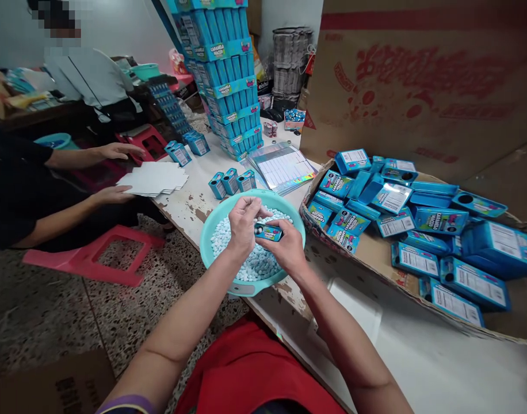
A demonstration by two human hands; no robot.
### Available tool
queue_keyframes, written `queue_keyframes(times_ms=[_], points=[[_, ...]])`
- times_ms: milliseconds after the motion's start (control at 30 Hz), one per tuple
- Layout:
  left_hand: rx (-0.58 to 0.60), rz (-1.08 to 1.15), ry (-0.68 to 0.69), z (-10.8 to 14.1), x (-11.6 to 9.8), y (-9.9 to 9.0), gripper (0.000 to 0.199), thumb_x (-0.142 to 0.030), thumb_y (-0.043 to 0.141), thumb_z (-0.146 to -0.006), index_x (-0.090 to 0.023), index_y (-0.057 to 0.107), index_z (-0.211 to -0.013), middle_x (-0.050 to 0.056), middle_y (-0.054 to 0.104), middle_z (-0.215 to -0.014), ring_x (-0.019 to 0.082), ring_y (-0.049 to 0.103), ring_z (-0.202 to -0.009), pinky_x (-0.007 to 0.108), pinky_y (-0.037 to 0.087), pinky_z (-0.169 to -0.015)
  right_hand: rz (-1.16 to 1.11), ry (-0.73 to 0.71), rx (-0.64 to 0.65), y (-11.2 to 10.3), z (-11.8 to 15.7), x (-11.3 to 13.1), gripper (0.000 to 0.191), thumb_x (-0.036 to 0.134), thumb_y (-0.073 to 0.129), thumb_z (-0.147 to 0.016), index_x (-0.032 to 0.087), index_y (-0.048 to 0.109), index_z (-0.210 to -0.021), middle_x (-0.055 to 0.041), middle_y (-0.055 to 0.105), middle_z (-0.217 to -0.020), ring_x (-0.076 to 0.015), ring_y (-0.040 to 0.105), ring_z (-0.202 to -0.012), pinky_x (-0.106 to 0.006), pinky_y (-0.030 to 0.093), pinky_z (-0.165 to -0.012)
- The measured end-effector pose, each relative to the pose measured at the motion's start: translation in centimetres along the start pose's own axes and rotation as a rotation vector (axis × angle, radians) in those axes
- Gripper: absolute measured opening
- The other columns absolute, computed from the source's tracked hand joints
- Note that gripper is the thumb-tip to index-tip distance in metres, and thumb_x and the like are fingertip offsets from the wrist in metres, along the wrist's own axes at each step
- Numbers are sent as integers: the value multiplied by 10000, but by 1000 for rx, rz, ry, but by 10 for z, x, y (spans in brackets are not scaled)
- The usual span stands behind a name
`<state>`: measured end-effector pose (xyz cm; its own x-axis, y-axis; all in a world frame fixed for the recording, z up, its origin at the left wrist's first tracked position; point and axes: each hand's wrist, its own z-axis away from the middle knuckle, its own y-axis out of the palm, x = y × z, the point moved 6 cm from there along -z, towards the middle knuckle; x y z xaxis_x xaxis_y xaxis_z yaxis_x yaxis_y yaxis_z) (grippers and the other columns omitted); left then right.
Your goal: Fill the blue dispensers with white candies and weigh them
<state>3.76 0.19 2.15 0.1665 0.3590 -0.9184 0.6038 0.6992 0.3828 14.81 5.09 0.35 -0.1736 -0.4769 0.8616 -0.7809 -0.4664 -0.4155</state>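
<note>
In my right hand (289, 244) is a small blue candy box (270, 233), held tilted on its side above a turquoise bowl (207, 227). The box's open end faces my left hand (245, 225), and white candy shows at that opening. My left hand is closed, its fingers curled beside the opening; what lies inside them is hidden. Loose white candies (259, 265) fill much of the bowl, which rests at the table's edge. Just behind it, three blue boxes (231, 181) stand upright with dark round holes on top.
To my right, a cut-down carton (367, 259) holds many blue boxes. Tall stacked display trays (233, 92) stand behind papers in clear sleeves (285, 167). On the left, a co-worker's hands (103, 195) are at white card sheets (153, 178), near a red stool (95, 253). Another person stands farther back.
</note>
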Motion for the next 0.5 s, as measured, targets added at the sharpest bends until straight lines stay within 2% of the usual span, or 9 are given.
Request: queue_keyframes(times_ms=[133, 333, 433, 500], points=[[4, 33, -22, 2, -2, 0, 211, -359, 655, -764, -182, 540, -756, -21, 568, -660, 115, 607, -579, 241, 489, -610, -8, 44, -2, -1, 1, -5, 310, 332, 778, -641, 222, 650, -901, -15, 661, -896, -211, 623, -842, -317, 472, -767], [30, 30, -48, 3, -3, 2, 208, -361, 651, -758, -190, 538, -723, -29, 539, -616, 92, 526, -497, 229, 456, -537, -27, 38, -18, -5, 2, -8, 300, 332, 767, -644, 221, 660, -902, -16, 661, -898, -210, 617, -850, -331, 473, -793], [-19, -14, 7, 2, -1, -1, 199, -352, 651, -759, -188, 551, -708, -26, 540, -617, 96, 535, -539, 234, 469, -586, -39, 39, -27, -4, 2, -9, 314, 328, 770, -637, 220, 664, -912, -17, 653, -898, -207, 617, -846, -325, 476, -788], [32, -72, 13, 4, 2, 2, 190, -347, 654, -760, -182, 570, -715, -15, 559, -635, 103, 550, -588, 237, 474, -626, -43, 54, -24, -4, 2, -10, 325, 336, 774, -626, 217, 667, -909, -17, 652, -889, -205, 618, -828, -327, 481, -776]])
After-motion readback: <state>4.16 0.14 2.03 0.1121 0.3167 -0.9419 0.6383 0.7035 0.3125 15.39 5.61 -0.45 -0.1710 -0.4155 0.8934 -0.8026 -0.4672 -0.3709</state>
